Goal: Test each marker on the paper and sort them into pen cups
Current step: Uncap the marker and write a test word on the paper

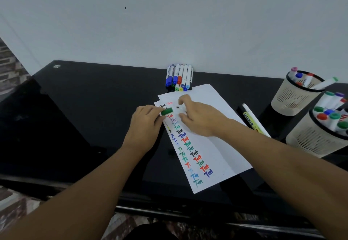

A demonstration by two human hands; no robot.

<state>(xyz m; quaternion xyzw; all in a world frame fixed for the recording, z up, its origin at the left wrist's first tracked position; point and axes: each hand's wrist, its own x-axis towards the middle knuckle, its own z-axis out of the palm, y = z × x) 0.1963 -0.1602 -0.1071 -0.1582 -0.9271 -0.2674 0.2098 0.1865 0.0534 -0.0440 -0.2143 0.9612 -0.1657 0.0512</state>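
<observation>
Glossy black worktop (90, 96) against pale wall (169, 23); left hand (145, 125) fingers pinch green cap (166, 111), right hand (199, 117) fingers curled over paper (222, 145), grip unclear.

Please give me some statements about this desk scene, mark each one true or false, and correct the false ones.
1. The left hand holds a green cap. True.
2. The paper is blank. False: it carries columns of the word "Test" in several colours.
3. Two pen cups stand at the right, both with markers in them. True.
4. The row of markers by the wall stands upright in a cup. False: they lie flat on the desk, side by side.
5. The right hand is over the paper. True.
6. Nothing lies between the paper and the cups. False: a yellow marker lies there.
</observation>
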